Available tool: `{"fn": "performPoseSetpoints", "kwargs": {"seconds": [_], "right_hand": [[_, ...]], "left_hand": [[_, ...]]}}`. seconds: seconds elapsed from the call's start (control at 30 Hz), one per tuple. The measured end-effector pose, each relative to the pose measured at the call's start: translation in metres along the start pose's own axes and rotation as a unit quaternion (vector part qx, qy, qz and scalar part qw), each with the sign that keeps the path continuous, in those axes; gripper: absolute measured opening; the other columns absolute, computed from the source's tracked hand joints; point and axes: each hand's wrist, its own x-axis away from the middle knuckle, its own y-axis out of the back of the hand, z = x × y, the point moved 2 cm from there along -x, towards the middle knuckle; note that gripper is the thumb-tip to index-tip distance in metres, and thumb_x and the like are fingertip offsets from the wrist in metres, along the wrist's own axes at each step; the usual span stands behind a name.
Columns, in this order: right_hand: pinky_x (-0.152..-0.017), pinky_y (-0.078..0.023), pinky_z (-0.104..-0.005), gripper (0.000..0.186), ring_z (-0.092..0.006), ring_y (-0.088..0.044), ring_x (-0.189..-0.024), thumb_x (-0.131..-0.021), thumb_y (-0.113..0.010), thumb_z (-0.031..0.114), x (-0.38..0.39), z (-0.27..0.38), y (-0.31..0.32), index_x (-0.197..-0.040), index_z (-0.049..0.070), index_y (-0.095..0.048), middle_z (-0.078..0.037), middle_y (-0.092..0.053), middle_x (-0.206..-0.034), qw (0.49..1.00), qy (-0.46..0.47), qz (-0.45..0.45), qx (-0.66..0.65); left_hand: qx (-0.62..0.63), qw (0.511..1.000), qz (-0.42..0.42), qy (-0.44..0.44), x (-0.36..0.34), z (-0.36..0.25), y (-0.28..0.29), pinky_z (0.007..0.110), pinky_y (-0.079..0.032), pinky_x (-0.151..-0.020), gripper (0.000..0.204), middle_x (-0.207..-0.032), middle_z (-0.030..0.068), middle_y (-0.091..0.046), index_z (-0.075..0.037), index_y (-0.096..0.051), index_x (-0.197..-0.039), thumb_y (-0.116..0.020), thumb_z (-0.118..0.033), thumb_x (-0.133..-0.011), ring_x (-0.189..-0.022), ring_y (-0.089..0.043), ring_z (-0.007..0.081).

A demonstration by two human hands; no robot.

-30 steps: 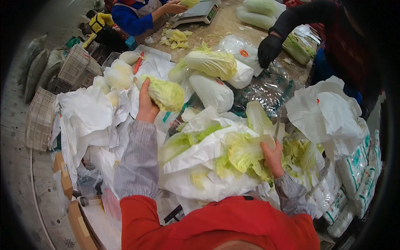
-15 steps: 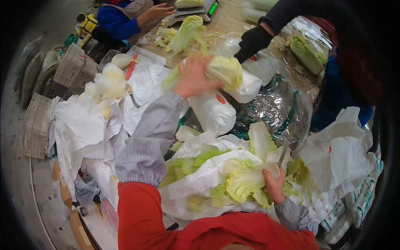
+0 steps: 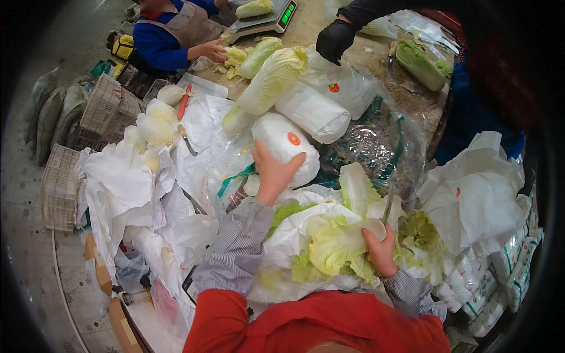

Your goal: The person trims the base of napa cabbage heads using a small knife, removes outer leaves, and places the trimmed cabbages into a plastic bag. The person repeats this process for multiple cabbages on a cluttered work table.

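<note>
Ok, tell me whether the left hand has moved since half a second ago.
Yes: the left hand has moved away from the scale, toward the wearer, onto the white bundle.

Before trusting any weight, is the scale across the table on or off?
On: the scale has green digits lit on its display.

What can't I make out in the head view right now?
In the head view:
Contents of the white bundle under the left hand: hidden by its wrapping.
Lower end of the blade: hidden at the right hand.
Reading on the scale's display: too small.
Head of the co-worker in blue: mostly cut off by the top edge.
</note>
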Motion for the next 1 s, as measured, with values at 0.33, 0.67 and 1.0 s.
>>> {"fn": "performPoseSetpoints", "kwargs": {"seconds": [0.33,0.67,1.0], "right_hand": [[-0.076,-0.053,-0.0341,0.054,-0.0183,-0.065,-0.083,-0.081,-0.080,0.015,-0.011,0.042,-0.003,-0.127,-0.002,-0.057,-0.009,-0.069,-0.091,0.963,0.185,-0.019,0.195],[-0.057,-0.049,-0.0255,0.092,-0.0099,-0.061,-0.065,-0.073,-0.090,0.023,0.057,0.105,-0.035,-0.150,0.006,-0.042,-0.006,-0.069,-0.086,0.945,0.201,0.228,0.125],[-0.068,-0.053,-0.0332,0.061,-0.0191,-0.066,-0.075,-0.079,-0.083,0.034,0.078,-0.009,-0.053,-0.124,-0.003,-0.064,-0.016,-0.069,-0.088,0.951,0.084,0.234,0.184]], "left_hand": [[0.694,0.684,0.164,0.150,0.024,0.001,0.092,0.038,-0.052,-0.099,0.051,-0.126,0.0107,-0.065,-0.003,-0.052,-0.138,-0.057,-0.030,-0.095,-0.111,-0.066,0.0245],[0.437,0.881,0.152,-0.098,0.211,-0.022,0.156,0.040,-0.034,-0.116,0.098,-0.150,0.0202,-0.041,0.006,-0.027,-0.154,-0.075,-0.030,-0.078,-0.137,-0.044,0.0297],[0.054,0.984,0.052,-0.164,0.235,0.126,0.098,0.046,-0.037,-0.107,0.066,-0.141,0.0259,-0.049,-0.005,-0.051,-0.144,-0.068,-0.038,-0.089,-0.124,-0.050,0.0430]]}}
